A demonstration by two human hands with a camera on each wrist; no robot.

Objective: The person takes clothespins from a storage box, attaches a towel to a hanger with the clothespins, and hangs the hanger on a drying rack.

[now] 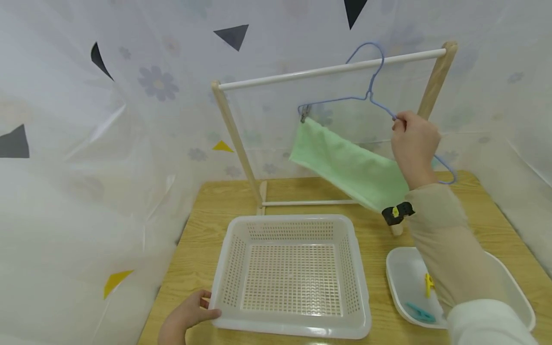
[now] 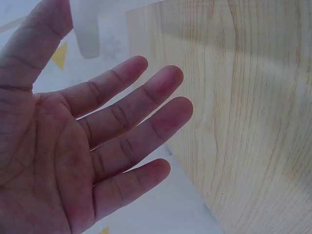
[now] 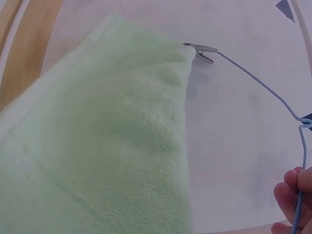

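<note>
My right hand (image 1: 415,141) pinches the right arm of a blue wire hanger (image 1: 336,100), which tilts down to the right. The hanger's hook loops over the rack's white rail (image 1: 302,75) in the head view. A light green towel (image 1: 345,160) hangs slanted from the hanger, a metal clip (image 3: 204,49) gripping its left corner. Its other end is hidden behind my right hand and wrist. My left hand (image 1: 189,314) is at the front left corner of a white plastic basket (image 1: 291,330), thumb at the rim. In the left wrist view its fingers (image 2: 146,129) extend loosely, apart.
A white tray (image 1: 513,282) at the right holds a yellow clothespin (image 1: 429,285) and a teal clothespin (image 1: 419,312), partly covered by my right forearm. The rack's wooden posts (image 1: 237,139) stand on the wooden table (image 1: 194,249) behind the basket. Patterned plastic sheeting (image 1: 108,191) surrounds the table.
</note>
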